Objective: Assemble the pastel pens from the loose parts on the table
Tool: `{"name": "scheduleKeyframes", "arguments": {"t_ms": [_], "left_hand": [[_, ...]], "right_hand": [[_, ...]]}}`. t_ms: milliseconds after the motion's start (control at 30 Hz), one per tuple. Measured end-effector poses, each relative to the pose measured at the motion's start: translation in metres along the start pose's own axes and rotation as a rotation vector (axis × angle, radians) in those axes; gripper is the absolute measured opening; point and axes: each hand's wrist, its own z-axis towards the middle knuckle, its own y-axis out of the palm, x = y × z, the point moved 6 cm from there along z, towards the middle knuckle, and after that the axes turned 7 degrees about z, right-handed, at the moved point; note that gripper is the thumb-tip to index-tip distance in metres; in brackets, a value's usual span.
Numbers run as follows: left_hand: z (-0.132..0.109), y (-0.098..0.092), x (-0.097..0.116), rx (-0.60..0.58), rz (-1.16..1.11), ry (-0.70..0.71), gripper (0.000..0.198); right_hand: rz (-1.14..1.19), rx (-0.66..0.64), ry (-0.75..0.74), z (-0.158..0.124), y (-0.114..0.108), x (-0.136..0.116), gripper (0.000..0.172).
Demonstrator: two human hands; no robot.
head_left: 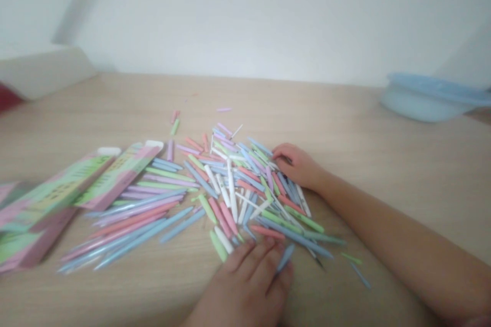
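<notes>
A loose heap of pastel pen parts [230, 184], with barrels and caps in blue, green, purple, coral and white, spreads over the table. My left hand [253, 278] is at the heap's near edge, palm down with fingers bent. Between its thumb and forefinger sticks out a blue pen piece [285, 258]. At the heap's right side my right hand [295, 163] has its fingers curled down against the parts; what they hold, if anything, is hidden. Thin white refills [247, 199] lie among the parts. The picture is somewhat blurred.
Long assembled-looking pens [153, 214], some in clear wrap, lie left of the heap. Beside them are pink-and-green cardboard boxes [61, 189]. A blue basin [433, 97] stands at the back right, and small pieces [360, 275] lie near my right forearm. A white wall [261, 20] bounds the wooden table [326, 112].
</notes>
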Motion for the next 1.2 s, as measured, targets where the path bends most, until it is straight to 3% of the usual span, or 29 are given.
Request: {"name": "scheduleKeyframes", "arguments": {"t_ms": [233,500,633,967,1200], "left_hand": [[0.0,-0.004,-0.003,0.071,0.043,-0.011,0.046],[0.0,-0.006,-0.003,0.147,0.061,-0.027,0.036],[0.0,-0.008,-0.003,0.198,0.07,-0.032,0.033],[-0.001,-0.004,-0.002,0.198,0.081,-0.048,0.03],[0.0,-0.007,-0.003,0.222,0.081,-0.055,0.03]], "right_hand": [[-0.089,0.129,0.12,-0.007,-0.015,0.014,0.018],[-0.131,0.029,0.088,-0.004,-0.011,0.009,0.009],[-0.149,0.014,0.087,-0.001,-0.011,0.004,0.02],[-0.21,-0.083,0.102,0.005,-0.006,0.006,0.026],[-0.229,-0.187,0.12,0.018,-0.007,0.005,0.02]]}}
